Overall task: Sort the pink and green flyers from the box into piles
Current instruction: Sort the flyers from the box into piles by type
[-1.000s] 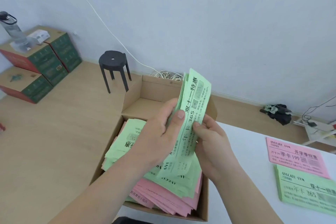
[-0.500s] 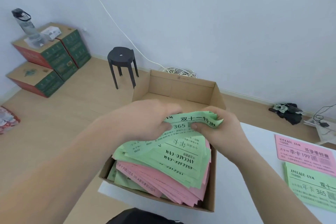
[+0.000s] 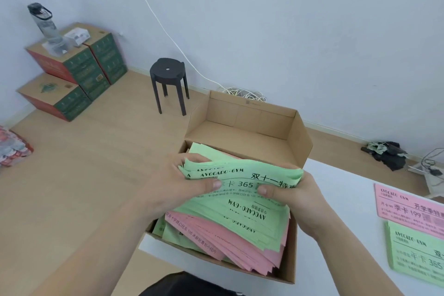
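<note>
An open cardboard box (image 3: 298, 134) sits on the left end of a white table (image 3: 336, 190). Mixed green and pink flyers (image 3: 230, 235) fill its near half. Over them I hold a bundle of green flyers (image 3: 242, 175) flat, printed side up. My left hand (image 3: 177, 182) grips its left end, thumb on top. My right hand (image 3: 293, 197) grips its right end, thumb on the print. To the right on the table lie a pink pile (image 3: 413, 206) and, nearer me, a green pile (image 3: 418, 255).
A black stool (image 3: 168, 79) stands on the wooden floor beyond the box. Stacked green and red cartons (image 3: 79, 69) with a water bottle (image 3: 43, 24) are at the far left. Cables and dark cloth (image 3: 386, 154) lie by the wall at right.
The green bundle went from upright in front of me to lying flat just above the box. Both hands came down with it and now grip its two ends.
</note>
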`<move>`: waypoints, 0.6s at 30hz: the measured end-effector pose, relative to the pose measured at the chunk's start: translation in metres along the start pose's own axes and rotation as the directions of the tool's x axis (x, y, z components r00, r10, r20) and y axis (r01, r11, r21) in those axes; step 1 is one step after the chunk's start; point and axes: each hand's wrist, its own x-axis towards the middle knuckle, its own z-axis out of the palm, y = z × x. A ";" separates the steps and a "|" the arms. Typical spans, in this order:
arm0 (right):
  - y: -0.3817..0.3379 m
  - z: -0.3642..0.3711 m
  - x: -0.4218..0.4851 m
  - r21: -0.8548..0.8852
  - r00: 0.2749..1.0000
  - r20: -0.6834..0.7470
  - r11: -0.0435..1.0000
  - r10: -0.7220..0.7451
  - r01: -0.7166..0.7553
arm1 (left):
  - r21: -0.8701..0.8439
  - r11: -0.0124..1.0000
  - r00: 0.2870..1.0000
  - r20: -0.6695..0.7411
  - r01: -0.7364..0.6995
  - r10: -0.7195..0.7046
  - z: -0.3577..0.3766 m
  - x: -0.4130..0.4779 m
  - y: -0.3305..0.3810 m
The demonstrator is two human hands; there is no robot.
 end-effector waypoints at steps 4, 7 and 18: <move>0.000 0.001 -0.004 0.004 0.999 -0.044 1.000 -0.029 0.029 | 0.036 0.999 0.997 0.070 -0.030 0.027 -0.002 -0.002 0.001; 0.003 0.000 -0.009 0.000 0.998 -0.068 1.000 -0.012 0.012 | 0.188 0.976 0.987 0.143 -0.106 0.079 0.004 -0.004 0.002; -0.048 0.006 -0.010 -0.036 0.974 -0.194 0.993 -0.118 0.114 | 0.161 0.975 0.987 -0.024 -0.150 0.156 -0.006 0.009 0.040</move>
